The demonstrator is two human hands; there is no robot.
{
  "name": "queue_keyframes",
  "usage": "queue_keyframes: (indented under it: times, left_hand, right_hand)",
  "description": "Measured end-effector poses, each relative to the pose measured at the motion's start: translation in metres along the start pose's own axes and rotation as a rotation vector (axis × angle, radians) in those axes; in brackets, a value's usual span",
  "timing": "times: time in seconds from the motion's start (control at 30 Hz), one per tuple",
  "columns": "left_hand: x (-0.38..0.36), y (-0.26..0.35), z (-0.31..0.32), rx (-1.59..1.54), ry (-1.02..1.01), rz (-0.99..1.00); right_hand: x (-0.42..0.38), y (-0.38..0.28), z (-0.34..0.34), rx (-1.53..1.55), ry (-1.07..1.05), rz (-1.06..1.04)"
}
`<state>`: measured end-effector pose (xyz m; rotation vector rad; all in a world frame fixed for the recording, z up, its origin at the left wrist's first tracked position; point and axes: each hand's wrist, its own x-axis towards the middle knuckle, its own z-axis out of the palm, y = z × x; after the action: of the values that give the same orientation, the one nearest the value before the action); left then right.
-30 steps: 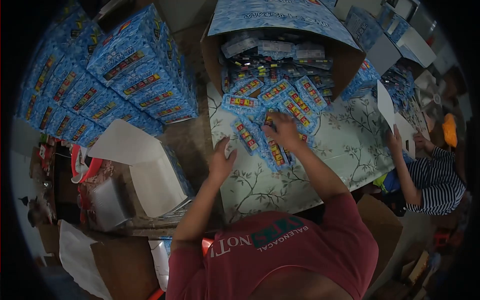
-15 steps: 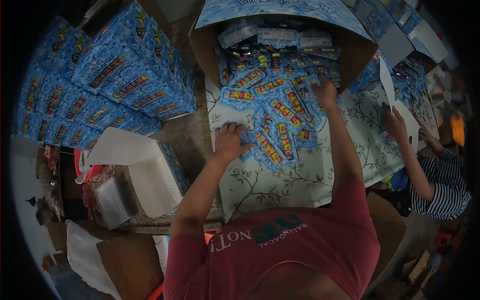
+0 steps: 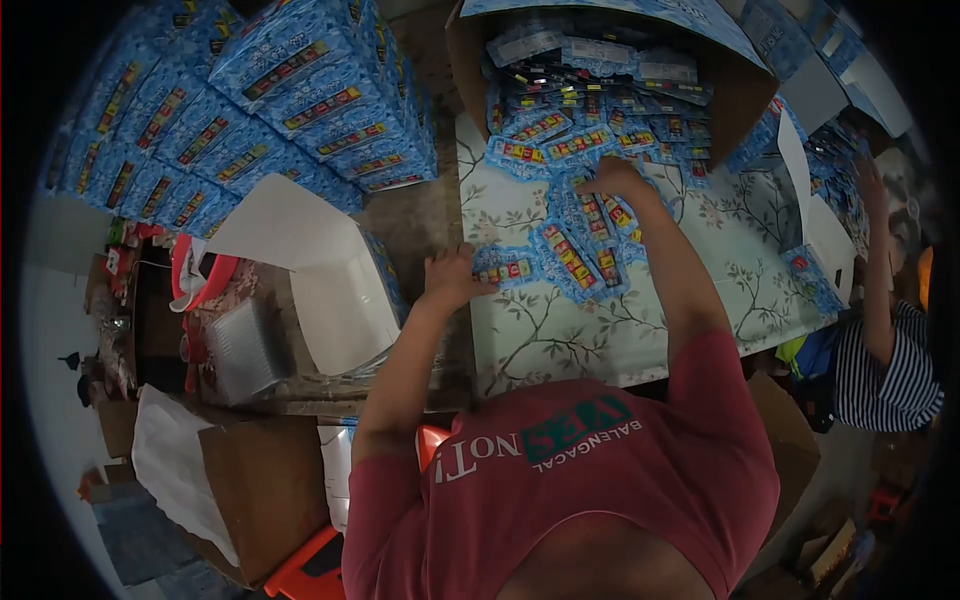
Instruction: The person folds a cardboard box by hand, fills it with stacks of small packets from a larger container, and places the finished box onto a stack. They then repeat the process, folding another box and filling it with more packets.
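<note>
Flat blue packets [image 3: 566,258] with rows of coloured pictures lie in a loose pile on the patterned tablecloth. My left hand [image 3: 452,278] rests at the cloth's left edge, fingers spread, with its thumb against the end of a single packet [image 3: 508,268]. Over the upper part of the pile is my right hand [image 3: 622,180], its fingers bent together on a packet whose outline they partly cover. Behind it, a large carton [image 3: 735,95] lies on its side with its opening toward me, and many more packets spill from it.
Stacked blue printed boxes [image 3: 330,105] stand at the back left. An open white-lined box [image 3: 345,300] and a clear plastic tray [image 3: 245,350] are nearer me. On the right, another person's hand [image 3: 872,190] reaches by more packets [image 3: 835,160] and a white-flapped box [image 3: 828,235].
My right hand has moved left from the carton's mouth onto the pile. Near my left hand, one packet now lies apart to the left. The other person's hand has moved up and away.
</note>
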<state>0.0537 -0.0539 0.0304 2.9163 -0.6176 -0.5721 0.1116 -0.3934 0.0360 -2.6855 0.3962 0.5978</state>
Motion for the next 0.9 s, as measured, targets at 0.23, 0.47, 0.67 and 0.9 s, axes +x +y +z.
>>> queue_keyframes:
  times: [0.23, 0.47, 0.67, 0.9]
  left_hand:
    - [-0.005, -0.004, 0.006, -0.092, 0.11, 0.003]
    - [-0.045, -0.019, 0.009, -0.632, 0.072, 0.029]
    - [-0.091, 0.007, 0.014, -0.377, 0.856, 0.448]
    - [-0.081, 0.013, 0.05, -0.648, 0.394, 0.409]
  right_hand:
    - [-0.044, -0.018, -0.004, 0.742, 0.312, -0.373]
    - [-0.126, -0.008, -0.006, 1.325, 0.422, -0.362]
    - [-0.154, -0.035, 0.094, 1.611, 0.203, -0.382]
    - [-0.116, -0.048, 0.087, 0.964, -0.023, -0.553]
